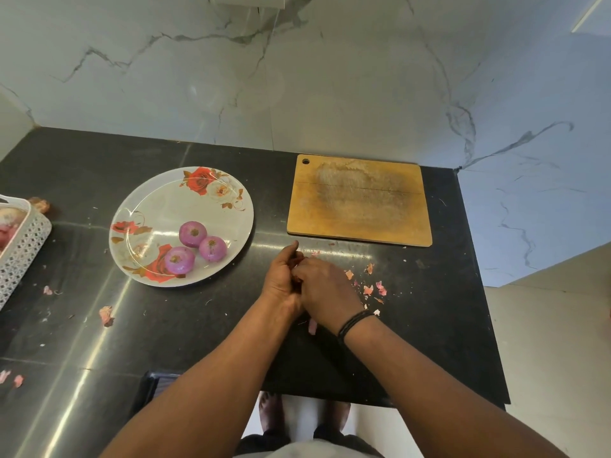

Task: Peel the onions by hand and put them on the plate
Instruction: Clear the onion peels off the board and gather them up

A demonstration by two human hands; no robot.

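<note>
Both hands together over counter (429, 325): left hand (282, 279), right hand (325, 294) curled, overlapping; contents hidden, grasp unclear.

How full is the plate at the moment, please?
Partly full: three peeled onions sit clustered at the near side of the plate, and the rest of its flowered surface is bare.

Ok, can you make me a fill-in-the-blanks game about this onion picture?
1. The plate holds ____ peeled onions.
2. The wooden board has ____ on it.
3. The basket is at the ____ edge of the picture.
4. Both hands, left and right, are together over the ____ counter.

Missing words: three; nothing; left; black
</note>
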